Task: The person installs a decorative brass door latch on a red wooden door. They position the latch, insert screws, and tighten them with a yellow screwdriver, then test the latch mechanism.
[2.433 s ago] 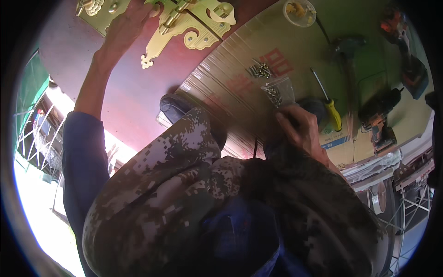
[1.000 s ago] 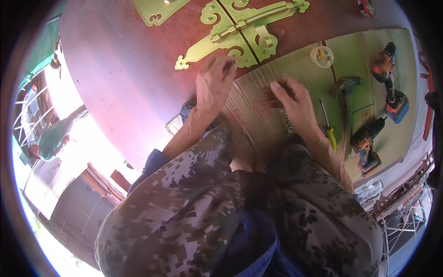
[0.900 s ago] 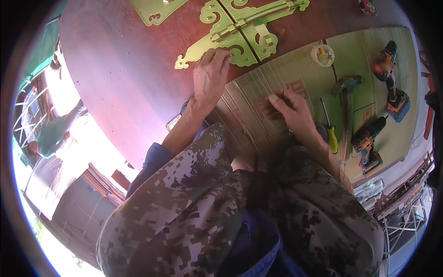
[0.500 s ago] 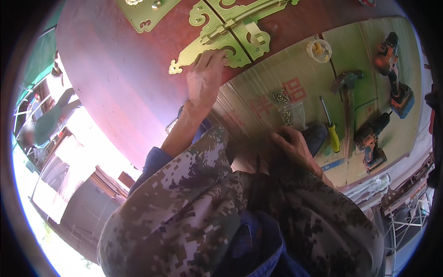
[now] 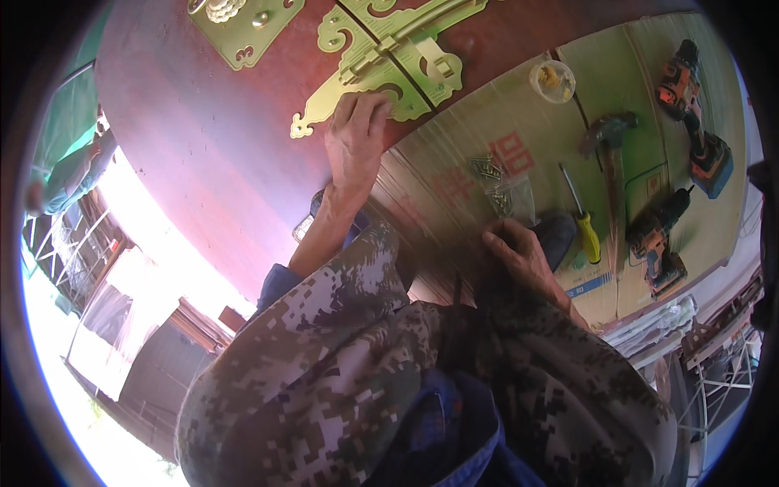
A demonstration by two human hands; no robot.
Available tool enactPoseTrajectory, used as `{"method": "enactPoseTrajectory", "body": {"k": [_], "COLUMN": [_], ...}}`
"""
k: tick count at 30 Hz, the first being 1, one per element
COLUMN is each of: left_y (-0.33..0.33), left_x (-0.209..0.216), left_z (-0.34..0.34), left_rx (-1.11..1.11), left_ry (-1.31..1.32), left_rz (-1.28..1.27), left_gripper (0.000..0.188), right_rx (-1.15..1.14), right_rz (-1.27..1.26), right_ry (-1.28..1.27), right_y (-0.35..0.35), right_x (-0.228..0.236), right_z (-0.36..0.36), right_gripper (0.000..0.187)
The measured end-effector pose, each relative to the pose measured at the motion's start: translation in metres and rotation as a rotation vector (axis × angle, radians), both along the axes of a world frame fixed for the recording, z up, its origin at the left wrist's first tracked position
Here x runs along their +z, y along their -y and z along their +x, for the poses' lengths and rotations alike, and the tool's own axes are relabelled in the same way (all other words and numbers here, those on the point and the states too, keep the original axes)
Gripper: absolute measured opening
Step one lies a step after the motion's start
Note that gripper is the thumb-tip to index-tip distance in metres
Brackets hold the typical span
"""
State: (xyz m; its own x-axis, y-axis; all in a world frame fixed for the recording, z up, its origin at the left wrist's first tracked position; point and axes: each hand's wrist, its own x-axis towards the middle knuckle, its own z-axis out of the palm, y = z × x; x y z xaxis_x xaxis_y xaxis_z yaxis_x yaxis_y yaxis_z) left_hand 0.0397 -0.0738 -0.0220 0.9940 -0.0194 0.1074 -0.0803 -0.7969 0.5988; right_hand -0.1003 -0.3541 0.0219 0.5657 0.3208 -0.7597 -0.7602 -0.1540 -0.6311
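My left hand is at the lower edge of a brass latch plate on a dark red wooden panel. Its fingers are bent and pressed together at the metal; whatever they pinch is hidden. The plate carries a sliding bolt and a loop-shaped bracket, and a dark seam splits it. My right hand rests low by my right knee, thumb and fingers curled in. Shadow hides what it may hold. Just beyond it lie small plastic bags of screws on flattened cardboard.
On the cardboard to the right lie a yellow-handled screwdriver, a hammer and two cordless drills. A round tub of small yellowish pieces stands farther off. Another brass plate is at upper left. Another person is at far left.
The view has shifted slightly, moving the panel and tools a little left and up in it. My left hand stays at the plate's edge. My right hand keeps its place by my knee.
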Motion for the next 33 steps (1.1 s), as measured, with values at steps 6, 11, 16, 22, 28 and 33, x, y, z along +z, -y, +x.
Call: {"method": "enactPoseTrajectory", "body": {"k": [6,11,16,22,28,33], "left_y": [-0.003,0.004,-0.001,0.002,0.001,-0.005], "left_x": [-0.001,0.002,-0.001,0.000,-0.001,-0.004], "left_z": [0.003,-0.002,-0.006,0.000,-0.002,0.000], "left_rx": [-0.018,0.022,0.030,0.012,0.017,-0.049], "left_ry": [0.010,-0.015,-0.030,0.015,0.028,0.044], "left_rz": [0.008,-0.034,0.014,0.053,0.037,0.044], "left_gripper": [0.010,0.013,0.015,0.014,0.011,0.012], "right_rx": [-0.018,-0.050,-0.084,-0.085,-0.096,-0.112], "right_rz": [0.037,0.043,0.099,0.091,0.118,0.129], "right_ry": [-0.020,-0.026,-0.054,-0.060,-0.081,-0.077], "right_y": [-0.001,-0.002,-0.001,-0.001,0.000,-0.001], "right_x": [-0.006,-0.005,-0.005,-0.006,-0.006,-0.008], "right_z": [-0.001,-0.001,-0.002,-0.001,0.000,-0.002], "right_gripper": [0.029,0.029,0.029,0.028,0.027,0.027]}}
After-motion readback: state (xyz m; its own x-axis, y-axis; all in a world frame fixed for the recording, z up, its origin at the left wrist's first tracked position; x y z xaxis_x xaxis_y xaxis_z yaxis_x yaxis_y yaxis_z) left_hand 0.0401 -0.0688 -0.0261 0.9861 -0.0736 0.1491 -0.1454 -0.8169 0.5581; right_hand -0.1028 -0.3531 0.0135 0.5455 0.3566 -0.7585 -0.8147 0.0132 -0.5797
